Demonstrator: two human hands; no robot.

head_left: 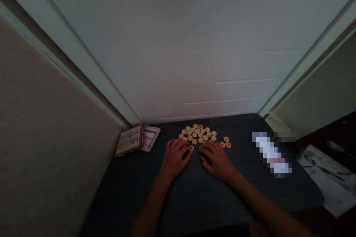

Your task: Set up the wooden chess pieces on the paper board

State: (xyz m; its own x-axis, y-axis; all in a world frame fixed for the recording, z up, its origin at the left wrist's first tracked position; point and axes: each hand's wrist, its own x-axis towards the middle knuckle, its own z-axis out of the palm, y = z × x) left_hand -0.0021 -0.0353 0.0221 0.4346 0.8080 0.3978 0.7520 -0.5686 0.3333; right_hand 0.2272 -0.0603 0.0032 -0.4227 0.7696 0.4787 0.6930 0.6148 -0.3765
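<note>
Round wooden xiangqi pieces (197,131) lie in a loose cluster on the dark tabletop, most with blank sides showing. My left hand (175,157) rests at the cluster's near left, fingers bent and thumb apart. Its index fingertip touches or lies right beside a red-marked piece (191,148). Across a small gap, my right hand (216,158) lies at the near right with its thumb apart. Its fingertips partly cover another piece (200,149). Just beyond the right knuckles sit a few red-marked pieces (228,145). Whatever is under the palms is hidden.
On the left of the dark table (133,192) a decorated box (129,140) overlaps a pink-and-white card or case (150,137). A pixelated pale object (272,154) lies at right. A white panel (172,44) with embossed hearts stands behind. Papers (330,181) lie beyond the right edge.
</note>
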